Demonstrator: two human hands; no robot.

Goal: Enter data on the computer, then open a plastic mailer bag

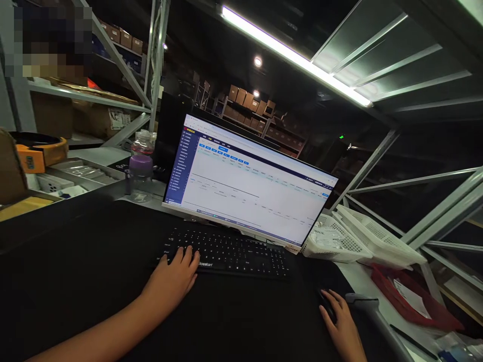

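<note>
My left hand (174, 274) rests on the left end of a black keyboard (241, 256), its fingers spread over the keys and holding nothing. Under my right hand (345, 322) lies a black computer mouse (328, 305), its body partly covered by my fingers. Behind the keyboard stands a lit monitor (249, 186), tilted in view, showing a web page with a dark blue side menu, blue buttons and table rows; the text is too small to read. Just right of my right hand lies a grey handheld scanner (372, 314).
White perforated baskets (377, 236) holding plastic bags stand right of the monitor, with a red folder (418, 296) in front. On the left are a purple-capped bottle (141, 173), a divided tray (90, 173) and an orange tape roll (37, 153). Metal shelving frames the desk.
</note>
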